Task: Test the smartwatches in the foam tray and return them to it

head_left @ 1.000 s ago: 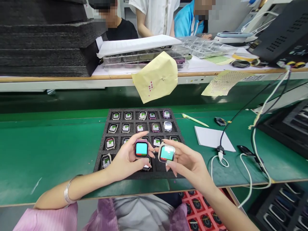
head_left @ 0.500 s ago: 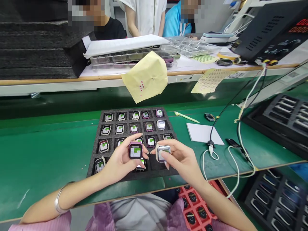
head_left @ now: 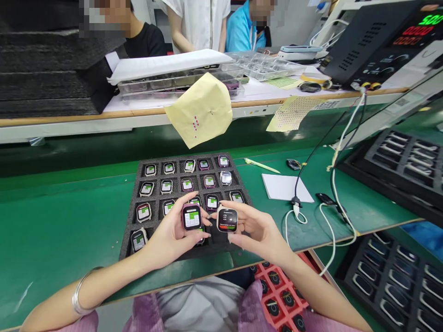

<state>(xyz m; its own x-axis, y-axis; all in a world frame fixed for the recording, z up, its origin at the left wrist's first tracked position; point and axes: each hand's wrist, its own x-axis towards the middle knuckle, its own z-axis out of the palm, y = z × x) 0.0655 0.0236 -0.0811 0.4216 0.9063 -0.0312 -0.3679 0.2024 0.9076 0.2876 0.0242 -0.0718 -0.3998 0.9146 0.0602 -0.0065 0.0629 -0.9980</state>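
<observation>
Foam tray lies beneath all the fingers. The left hand has its fingers closed around a purple watch, white-and-green screen unchanged. Just right of those fingertips, the right hand pinches a pale watch by its edges; the thumb has left the glass, now dark with text and a red-and-green strip, so that touch probably stepped the display onward.
</observation>
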